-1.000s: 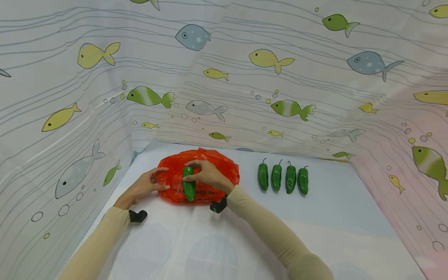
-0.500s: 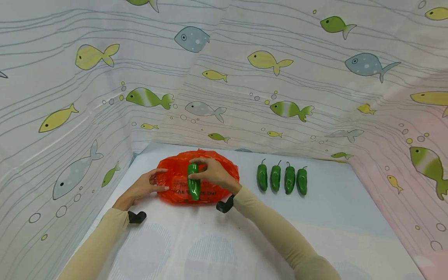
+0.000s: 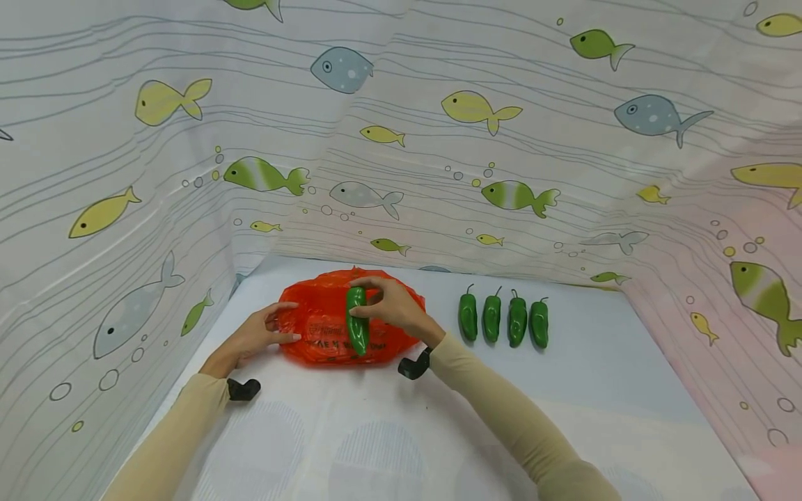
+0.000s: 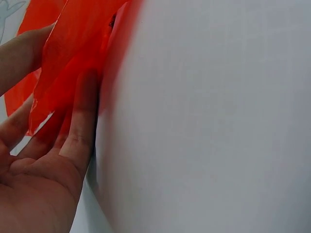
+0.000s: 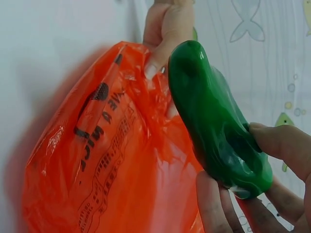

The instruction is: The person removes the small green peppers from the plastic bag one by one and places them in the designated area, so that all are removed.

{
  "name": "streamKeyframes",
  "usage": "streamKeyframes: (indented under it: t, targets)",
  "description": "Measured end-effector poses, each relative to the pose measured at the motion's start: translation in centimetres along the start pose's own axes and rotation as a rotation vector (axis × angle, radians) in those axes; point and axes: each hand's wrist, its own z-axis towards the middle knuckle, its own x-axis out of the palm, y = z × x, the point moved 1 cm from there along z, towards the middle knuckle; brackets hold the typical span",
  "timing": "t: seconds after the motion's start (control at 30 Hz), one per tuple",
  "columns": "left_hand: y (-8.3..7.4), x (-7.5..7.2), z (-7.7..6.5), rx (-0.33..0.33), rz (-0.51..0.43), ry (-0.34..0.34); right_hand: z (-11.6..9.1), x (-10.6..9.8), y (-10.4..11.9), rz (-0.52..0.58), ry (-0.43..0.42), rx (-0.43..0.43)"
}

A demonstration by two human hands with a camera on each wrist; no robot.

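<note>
A glossy green chili pepper point(image 3: 358, 327) is pinched between the thumb and fingers of my right hand point(image 3: 396, 307). The pepper hangs in front of an orange-red plastic bag point(image 3: 326, 334) with black print. In the right wrist view the green chili pepper point(image 5: 209, 111) is large and lies between my fingertips. My left hand point(image 3: 253, 337) is at the bag's left edge, thumb and fingers spread apart. From the left wrist, some left fingers point(image 4: 80, 131) run behind the bag's translucent film point(image 4: 77, 58). What lies inside the bag is hidden.
Several more green peppers lie in a row on the table, among them a green pepper point(image 3: 491, 319), right of the bag. Fish-printed sheeting point(image 3: 438, 167) walls the back and sides. A black wrist mount point(image 3: 413, 364) is on each wrist.
My right hand has moved right across the bag, carrying the pepper with it. The left hand stays at the bag's left edge, and the row of peppers has not moved.
</note>
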Motion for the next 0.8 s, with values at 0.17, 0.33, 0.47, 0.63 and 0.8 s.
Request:
streamKeyframes:
  t: [0.17, 0.33, 0.47, 0.63, 0.8]
  targets:
    - [-0.2, 0.0, -0.1, 0.008, -0.003, 0.006, -0.3, -0.6, -0.2, -0.008, -0.012, -0.025]
    - [0.0, 0.0, 0.1, 0.005, 0.01, 0.001, -0.6, -1.3, -0.3, -0.017, -0.017, -0.024]
    - [0.2, -0.1, 0.1, 0.0, 0.004, 0.003, -0.9, -1.9, -0.6, -0.025, -0.02, -0.023]
    - [0.2, -0.2, 0.2, 0.007, 0.0, 0.007, -1.2, -2.7, -1.1, -0.027, -0.027, -0.029]
    - [0.2, -0.2, 0.3, 0.009, -0.001, 0.011, -1.6, -3.4, -1.5, -0.047, -0.052, -0.005]
